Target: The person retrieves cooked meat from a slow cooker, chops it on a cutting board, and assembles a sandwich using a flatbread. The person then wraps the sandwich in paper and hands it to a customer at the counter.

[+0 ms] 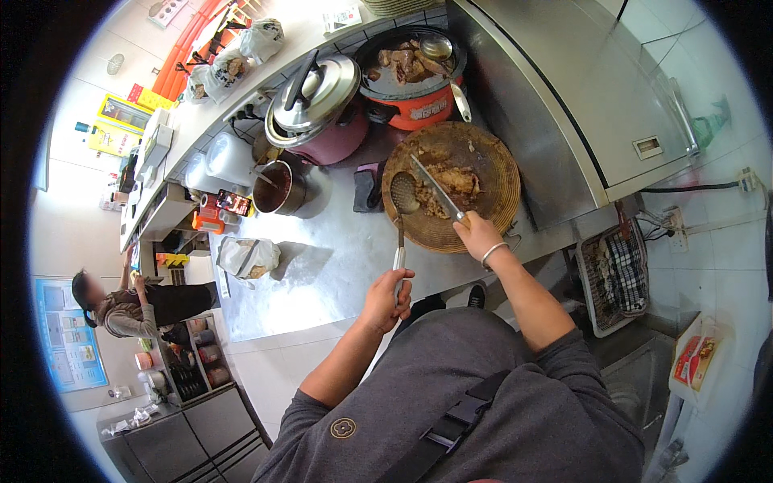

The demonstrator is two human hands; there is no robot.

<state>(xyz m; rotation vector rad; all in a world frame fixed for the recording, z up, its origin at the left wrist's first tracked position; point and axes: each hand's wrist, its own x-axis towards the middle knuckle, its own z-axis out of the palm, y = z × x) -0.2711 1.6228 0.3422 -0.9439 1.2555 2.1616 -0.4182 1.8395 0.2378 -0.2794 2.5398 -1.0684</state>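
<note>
My right hand (479,236) grips the handle of a cleaver (436,187), its blade slanting over a round wooden chopping board (504,199). Beneath and beside the blade lies chopped, sauce-covered meat (456,180). My left hand (384,300) holds the white handle of a slotted ladle (404,192), whose perforated bowl rests at the board's left part, touching or close to the minced bits. Behind the board, an orange pot (426,113) holds large pieces of braised meat (406,63) and a metal ladle (436,47).
A lidded pink cooker (335,142), a steel pot of dark sauce (278,187), a dark folded cloth (368,188) and a plastic bag of food (249,258) stand on the steel counter (272,311). Another person (130,311) stands at far left. A steel cabinet (543,121) borders the right.
</note>
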